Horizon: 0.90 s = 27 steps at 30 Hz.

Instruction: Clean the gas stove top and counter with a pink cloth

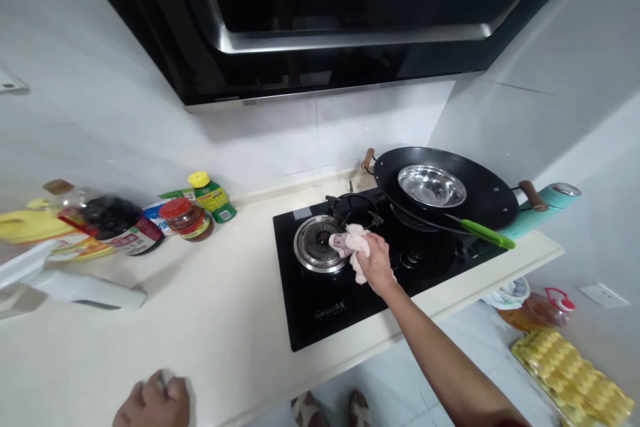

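My right hand (377,265) is closed around a bunched pale pink cloth (356,245). The cloth lies against the right side of the left burner (320,245), a round metal ring set in the black glass gas stove (320,320). Behind the cloth, a black pan support (356,197) sits off the burner toward the back of the stove. At the bottom left, my left hand (153,401) rests on the pale countertop (225,333) with its fingers curled in and nothing visible in them.
On the right burner stands a black wok (480,173) holding a metal bowl (433,187) and a green-handled utensil (486,233). Bottles and a red-lidded jar (187,219) line the left wall. A dark range hood (340,60) hangs above. Egg trays (575,373) lie on the floor.
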Available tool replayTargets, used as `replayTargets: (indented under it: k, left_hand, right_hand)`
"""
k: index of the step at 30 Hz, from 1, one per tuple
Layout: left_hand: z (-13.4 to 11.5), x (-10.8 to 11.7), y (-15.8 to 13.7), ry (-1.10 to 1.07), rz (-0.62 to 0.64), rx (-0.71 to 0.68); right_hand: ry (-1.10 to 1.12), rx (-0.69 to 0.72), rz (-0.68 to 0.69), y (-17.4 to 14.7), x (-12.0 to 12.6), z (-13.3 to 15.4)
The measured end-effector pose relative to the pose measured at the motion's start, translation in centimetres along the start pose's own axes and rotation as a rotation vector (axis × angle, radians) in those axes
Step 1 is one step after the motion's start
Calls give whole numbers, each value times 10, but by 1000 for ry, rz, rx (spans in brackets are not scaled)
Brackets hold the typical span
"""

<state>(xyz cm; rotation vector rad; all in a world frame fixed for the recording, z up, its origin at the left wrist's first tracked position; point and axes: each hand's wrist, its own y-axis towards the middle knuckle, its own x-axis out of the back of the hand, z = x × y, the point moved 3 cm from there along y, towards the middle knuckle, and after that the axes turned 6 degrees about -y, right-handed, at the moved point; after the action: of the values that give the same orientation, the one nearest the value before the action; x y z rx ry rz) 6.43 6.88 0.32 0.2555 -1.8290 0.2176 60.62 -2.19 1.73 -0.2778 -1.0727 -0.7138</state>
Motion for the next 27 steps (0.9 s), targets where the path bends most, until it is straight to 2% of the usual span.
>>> replayTargets:
  k: [4,6,8,11,14,17,20,22,24,26,27]
  left_hand:
    - [4,-1,1,0,-13,-7]
    - [7,-3,2,-1,-25,-22]
    - [10,-6,3,6,-27,-35]
    - [14,-9,5,31,-25,-36]
    - [16,-12,8,51,14,-48]
    - [17,-12,10,52,16,-50]
    - [18,-11,11,30,13,-36]
    - [17,-10,10,21,16,-23]
    - [14,-7,8,25,3,-9]
    - [11,-4,6,18,-16,13]
    - [9,-3,5,12,-20,23]
  right_hand:
    - [-73,-137,91,22,-13,-1]
    - [-103,-165,126,11,-21,5]
    - [-143,-139,138,-12,-27,15]
    - [-198,-49,155,-56,-35,39]
    - [-163,46,256,-91,-48,80]
    - [-56,283,382,-115,-64,131]
    - [50,564,414,-135,-70,165]
    - [99,711,433,-148,-67,166]
    - [133,821,480,-159,-60,152]
    - [151,853,528,-164,-51,126]
    - [148,824,536,-164,-45,110]
